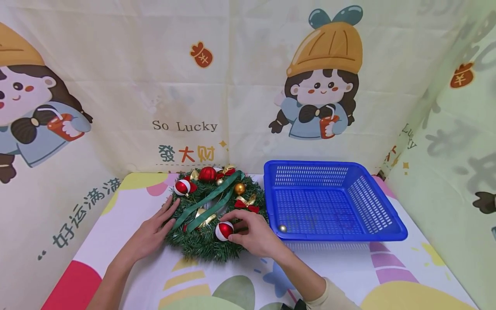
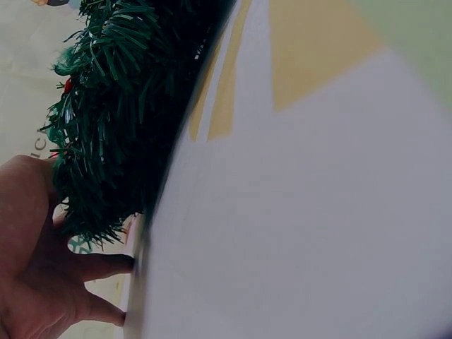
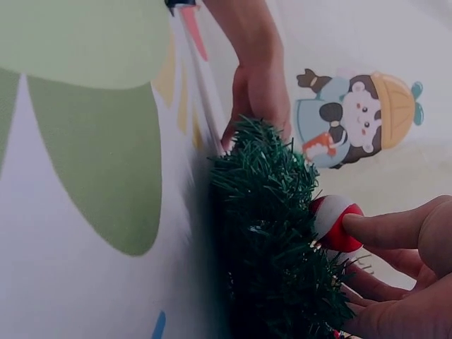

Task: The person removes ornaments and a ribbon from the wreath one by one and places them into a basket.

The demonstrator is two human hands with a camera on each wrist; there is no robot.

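A green Christmas wreath (image 1: 193, 245) lies on the table, trimmed with a green ribbon, gold and red bows and several baubles. My right hand (image 1: 253, 234) pinches a red and white bauble (image 1: 224, 231) at the wreath's near right side; in the right wrist view that bauble (image 3: 337, 222) sits against the needles. At the wreath's left edge, my left hand (image 1: 153, 232) rests with its fingers spread and fairly straight. The left wrist view shows the left hand (image 2: 42, 275) beside the wreath (image 2: 113, 127), some fingertips down at the table surface.
A blue plastic basket (image 1: 337, 236) stands right of the wreath, with a small gold bauble (image 1: 283, 228) in its near left corner. Another red and white bauble (image 1: 182, 187), a red bauble (image 1: 208, 174) and a gold bauble (image 1: 240, 188) sit on the wreath. A printed cloth (image 1: 248, 99) hangs behind.
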